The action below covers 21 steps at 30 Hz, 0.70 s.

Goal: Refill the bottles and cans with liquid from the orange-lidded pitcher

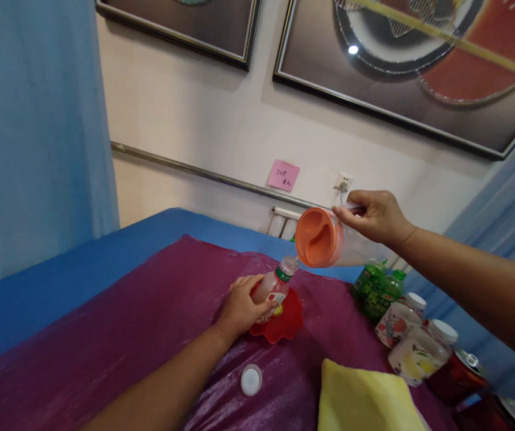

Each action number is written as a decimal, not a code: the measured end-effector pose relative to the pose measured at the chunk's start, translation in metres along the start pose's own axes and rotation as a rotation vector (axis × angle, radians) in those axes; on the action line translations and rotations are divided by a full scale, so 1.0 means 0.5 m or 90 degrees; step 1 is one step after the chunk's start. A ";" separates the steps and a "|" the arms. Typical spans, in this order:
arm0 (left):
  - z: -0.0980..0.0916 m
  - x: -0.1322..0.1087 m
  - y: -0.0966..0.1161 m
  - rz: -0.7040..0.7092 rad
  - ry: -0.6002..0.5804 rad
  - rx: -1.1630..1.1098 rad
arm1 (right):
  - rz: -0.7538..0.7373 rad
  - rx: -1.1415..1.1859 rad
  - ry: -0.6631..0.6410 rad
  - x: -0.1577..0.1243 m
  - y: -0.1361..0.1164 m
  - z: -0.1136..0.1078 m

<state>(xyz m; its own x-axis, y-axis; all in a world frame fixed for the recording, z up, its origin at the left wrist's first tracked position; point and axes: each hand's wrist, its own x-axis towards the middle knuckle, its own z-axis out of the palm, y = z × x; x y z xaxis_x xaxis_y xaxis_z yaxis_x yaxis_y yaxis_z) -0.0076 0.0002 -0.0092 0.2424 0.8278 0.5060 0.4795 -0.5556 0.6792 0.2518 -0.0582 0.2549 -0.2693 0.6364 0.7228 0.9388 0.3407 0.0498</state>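
Observation:
My left hand (242, 305) is wrapped round a clear plastic bottle (270, 290) with a green and white label, uncapped and standing over a red scalloped mat (290, 317). My right hand (371, 216) grips the handle of a clear pitcher (356, 246), which is tipped to the left. Its orange lid (319, 237) faces the bottle, with the spout edge close against the bottle's mouth. Whether liquid is flowing is hard to make out. A white bottle cap (251, 380) lies on the purple plastic sheet (149, 335), nearer to me.
A folded yellow cloth (365, 395) lies at the front right. Along the right edge stand green bottles (380, 290), white-capped jars (423, 350) and red cans (459, 377). Behind are a wall rail (203, 173), a socket (343, 181) and a pink note (283, 175). Blue curtains (37, 131) hang at the sides.

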 end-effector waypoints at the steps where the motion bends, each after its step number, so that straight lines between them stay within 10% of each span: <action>1: 0.000 0.000 0.000 0.000 0.000 -0.002 | 0.000 -0.003 0.000 0.000 -0.001 -0.001; 21: -0.001 0.001 0.006 -0.003 -0.007 0.004 | 0.003 0.000 -0.005 0.007 -0.005 -0.009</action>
<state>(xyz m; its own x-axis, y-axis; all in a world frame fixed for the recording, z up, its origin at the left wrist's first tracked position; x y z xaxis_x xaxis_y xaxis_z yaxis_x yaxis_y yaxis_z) -0.0065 -0.0010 -0.0067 0.2491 0.8308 0.4977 0.4855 -0.5518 0.6781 0.2496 -0.0601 0.2605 -0.2660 0.6436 0.7176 0.9403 0.3373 0.0461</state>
